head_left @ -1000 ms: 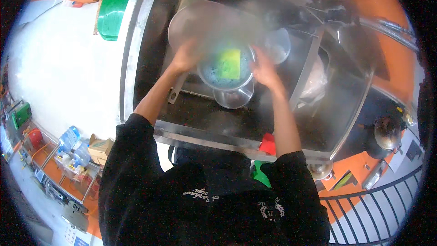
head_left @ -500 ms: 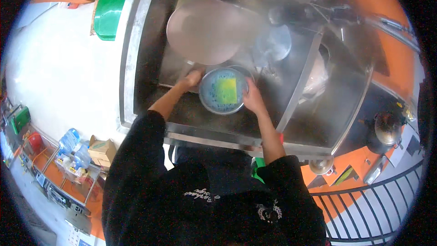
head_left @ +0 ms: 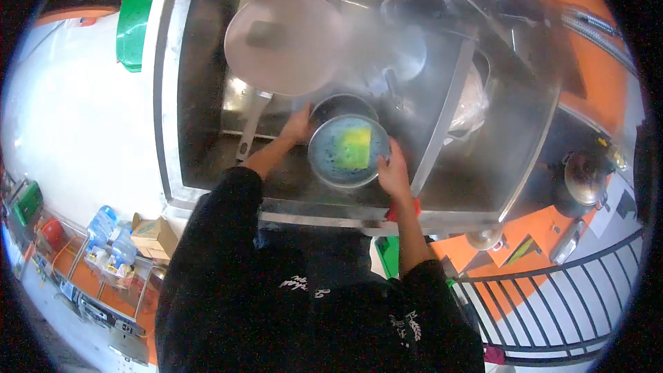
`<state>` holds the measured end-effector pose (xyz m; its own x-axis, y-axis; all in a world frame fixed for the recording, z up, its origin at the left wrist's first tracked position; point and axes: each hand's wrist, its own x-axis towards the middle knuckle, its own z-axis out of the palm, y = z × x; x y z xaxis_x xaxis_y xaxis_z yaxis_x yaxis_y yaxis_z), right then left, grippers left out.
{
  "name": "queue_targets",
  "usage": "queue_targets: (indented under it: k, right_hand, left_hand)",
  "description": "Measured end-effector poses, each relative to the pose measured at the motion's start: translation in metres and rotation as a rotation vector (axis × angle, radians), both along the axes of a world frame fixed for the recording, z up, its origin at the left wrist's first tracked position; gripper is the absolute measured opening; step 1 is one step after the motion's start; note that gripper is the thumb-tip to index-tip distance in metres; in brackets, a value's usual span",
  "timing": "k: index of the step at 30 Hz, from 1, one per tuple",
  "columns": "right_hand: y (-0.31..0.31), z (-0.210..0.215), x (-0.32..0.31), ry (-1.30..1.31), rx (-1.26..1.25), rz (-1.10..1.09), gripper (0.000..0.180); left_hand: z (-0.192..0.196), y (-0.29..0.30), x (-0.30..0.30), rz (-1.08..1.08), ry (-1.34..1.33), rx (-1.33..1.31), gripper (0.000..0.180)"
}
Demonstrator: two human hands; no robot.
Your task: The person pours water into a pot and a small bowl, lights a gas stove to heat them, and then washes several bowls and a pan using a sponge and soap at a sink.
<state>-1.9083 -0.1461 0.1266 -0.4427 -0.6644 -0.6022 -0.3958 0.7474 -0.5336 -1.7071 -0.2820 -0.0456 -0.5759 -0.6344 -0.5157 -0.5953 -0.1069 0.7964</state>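
Observation:
My right hand (head_left: 394, 171) grips the rim of a round metal bowl (head_left: 323, 161) at its right side, thumb over the edge. Bluish soapy liquid with suds fills the bowl, and a yellow-green sponge (head_left: 354, 148) lies in it. Behind the bowl, partly covered by it, is a second round, dark-bottomed vessel (head_left: 343, 105). My left hand (head_left: 298, 125) is closed on the left edge of that vessel; its fingertips are partly hidden. Both vessels are over the near part of a steel sink (head_left: 431, 159).
A large pale pink oval board or tray (head_left: 297, 55) sits in the sink's far left, with a long-handled utensil (head_left: 250, 124) below it. Steam blurs a round metal piece (head_left: 404, 55). A divider (head_left: 445, 114) separates the right basin, which holds a plastic bag (head_left: 469, 107).
The soapy bowl has come nearer to me and slightly right, uncovering more of the dark vessel behind it. The view has shifted, and the utensil's handle now shows.

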Motion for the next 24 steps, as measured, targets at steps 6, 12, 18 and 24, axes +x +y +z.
queue_targets:
  k: [6,12,18,24]
  right_hand:
    - [0.002,0.024,0.001,-0.009,-0.061,0.018,0.054]
    - [0.002,-0.013,0.002,0.068,-0.027,0.023,0.052]
    - [-0.003,-0.104,0.002,-0.041,-0.114,0.018,0.053]
    - [-0.022,-0.156,0.016,0.089,-0.061,0.050,0.052]
  left_hand:
    - [0.107,-0.064,0.038,-0.137,-0.258,-0.097,0.049]
    - [0.169,-0.100,0.071,0.064,-0.304,-0.383,0.044]
    - [0.157,-0.108,0.097,0.351,-0.232,-0.562,0.051]
    - [0.160,-0.095,0.104,0.614,-0.129,-0.241,0.051]
